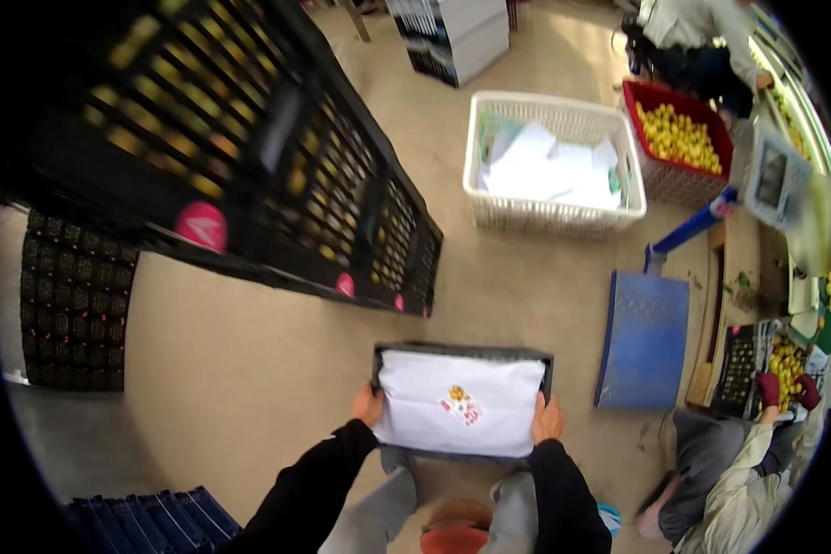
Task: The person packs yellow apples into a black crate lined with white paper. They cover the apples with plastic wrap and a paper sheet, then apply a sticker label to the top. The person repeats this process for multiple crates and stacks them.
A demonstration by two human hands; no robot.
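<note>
A black plastic crate (457,457) is held level in front of my legs, its top covered by a white sheet (415,395) with a printed fruit picture. My left hand (368,404) grips the crate's left end, and my right hand (548,418) grips its right end. The thumbs lie near the rim; the fingers under or behind the ends are mostly hidden. What lies beneath the sheet cannot be seen.
Stacked black crates of yellowish fruit (318,173) rise at upper left. Ahead stands a white basket (554,215) of paper. Right are a blue platform scale (642,339), a red-lined basket of fruit (685,138) and a co-worker in maroon gloves (769,389) at a fruit crate. Another person stands upper right.
</note>
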